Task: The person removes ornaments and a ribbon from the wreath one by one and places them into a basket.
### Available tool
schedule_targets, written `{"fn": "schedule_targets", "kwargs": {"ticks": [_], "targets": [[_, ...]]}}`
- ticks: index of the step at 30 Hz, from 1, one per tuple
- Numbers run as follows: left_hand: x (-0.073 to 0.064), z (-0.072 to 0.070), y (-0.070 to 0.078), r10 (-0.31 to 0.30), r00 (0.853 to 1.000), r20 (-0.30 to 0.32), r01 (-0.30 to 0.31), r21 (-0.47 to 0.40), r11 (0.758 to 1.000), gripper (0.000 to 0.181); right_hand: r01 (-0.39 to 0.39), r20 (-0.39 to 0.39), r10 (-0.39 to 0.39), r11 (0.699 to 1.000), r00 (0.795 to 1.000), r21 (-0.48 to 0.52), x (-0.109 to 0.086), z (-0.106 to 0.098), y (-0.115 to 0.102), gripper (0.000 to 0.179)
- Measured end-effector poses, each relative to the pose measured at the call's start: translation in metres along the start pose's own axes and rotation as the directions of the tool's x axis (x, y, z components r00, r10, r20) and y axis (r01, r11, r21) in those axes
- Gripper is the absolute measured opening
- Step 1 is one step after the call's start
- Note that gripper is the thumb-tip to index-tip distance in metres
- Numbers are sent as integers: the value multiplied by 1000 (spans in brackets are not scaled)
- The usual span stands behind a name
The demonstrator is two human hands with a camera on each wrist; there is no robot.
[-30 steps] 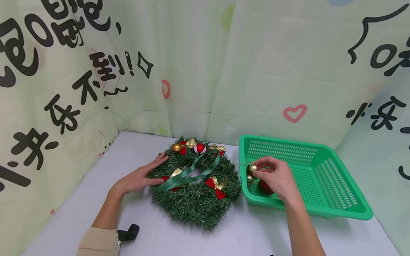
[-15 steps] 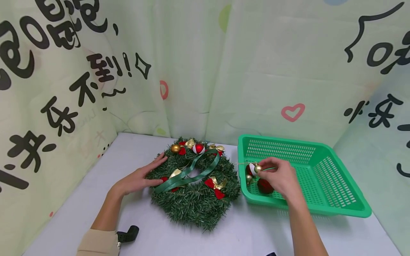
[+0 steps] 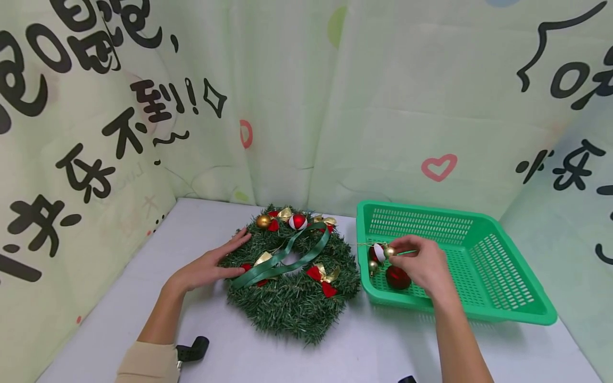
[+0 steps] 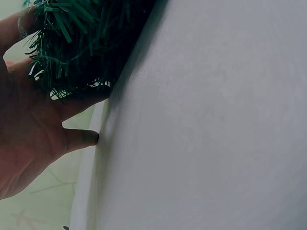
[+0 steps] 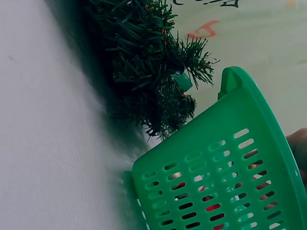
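Note:
A green Christmas wreath (image 3: 297, 314) lies on the table, decorated with red and gold bows (image 3: 322, 275), a gold ball, a red-and-white ball (image 3: 298, 222) and a loose green ribbon (image 3: 265, 270). My left hand (image 3: 210, 268) rests on its left side, fingers spread; the left wrist view shows them against the needles (image 4: 81, 43). Over the left end of the green basket (image 3: 479, 266), my right hand (image 3: 421, 263) pinches a small gold bauble (image 3: 390, 252) between thumb and fingers. A thin string stretches leftward from it. The basket wall hides most of this hand in the right wrist view.
Inside the basket, near the held bauble, are a red-and-white ball (image 3: 377, 252), another small gold bauble (image 3: 372, 267) and a dark red ball (image 3: 398, 277). The basket's left rim (image 3: 360, 255) stands close beside the wreath. A printed curtain (image 3: 383, 106) encloses the table's back and sides.
My right hand has shifted slightly right with the gold bauble, uncovering the red-and-white ball and more of the dark red ball. The left hand stays on the wreath.

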State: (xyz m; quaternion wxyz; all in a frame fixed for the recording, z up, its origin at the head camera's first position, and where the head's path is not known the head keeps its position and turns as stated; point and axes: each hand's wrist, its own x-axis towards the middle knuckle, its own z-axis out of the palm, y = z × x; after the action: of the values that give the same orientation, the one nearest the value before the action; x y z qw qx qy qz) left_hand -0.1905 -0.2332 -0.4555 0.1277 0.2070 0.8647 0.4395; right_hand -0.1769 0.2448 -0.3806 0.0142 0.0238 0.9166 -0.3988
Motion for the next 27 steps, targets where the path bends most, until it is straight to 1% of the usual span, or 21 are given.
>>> {"fn": "schedule_targets", "kwargs": {"ticks": [13,21,27], "targets": [[0,-1,2,-4,1000,-1,4,-1,1000,83,8,10,-8,1000,1000,-20,2,1,4,27],[0,-2,3,-4,1000,3,4,-4,1000,83,6,15,-6,1000,1000,-22,3,0,8,33],[0,-1,0,1,1000,8,-1,-11,1000,82,15,13,-15,999,1000,-38,3,-1,8,36]]}}
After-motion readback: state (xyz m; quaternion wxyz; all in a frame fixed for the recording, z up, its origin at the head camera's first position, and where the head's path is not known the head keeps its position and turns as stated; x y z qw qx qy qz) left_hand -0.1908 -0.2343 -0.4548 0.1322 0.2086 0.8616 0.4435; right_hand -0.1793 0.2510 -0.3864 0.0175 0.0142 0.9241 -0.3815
